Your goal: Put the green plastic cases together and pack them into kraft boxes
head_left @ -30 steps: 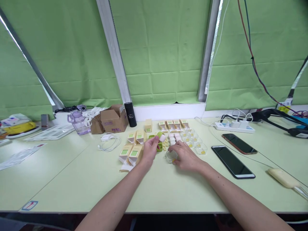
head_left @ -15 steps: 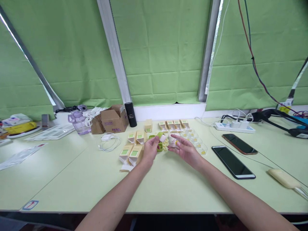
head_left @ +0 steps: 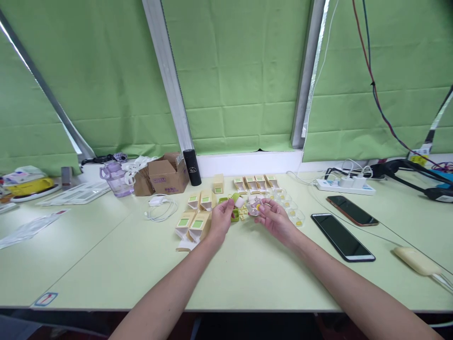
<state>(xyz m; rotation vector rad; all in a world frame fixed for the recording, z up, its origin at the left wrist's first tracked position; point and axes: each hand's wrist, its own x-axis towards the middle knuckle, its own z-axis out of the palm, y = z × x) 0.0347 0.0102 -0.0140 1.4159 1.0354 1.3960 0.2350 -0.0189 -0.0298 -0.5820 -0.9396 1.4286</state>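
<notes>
A small clear cup is pinched at the fingertips of the right hand; at its 9 o'clock, a green-and-white piece is pinched by the left hand.

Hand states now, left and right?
Left hand: closed on a small green-and-white piece.
Right hand: holding a small clear case.

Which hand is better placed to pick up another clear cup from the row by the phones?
Right, probably: the right hand sits beside the clear cups, though it holds one. The left hand grips a green-and-white piece farther away.
</notes>
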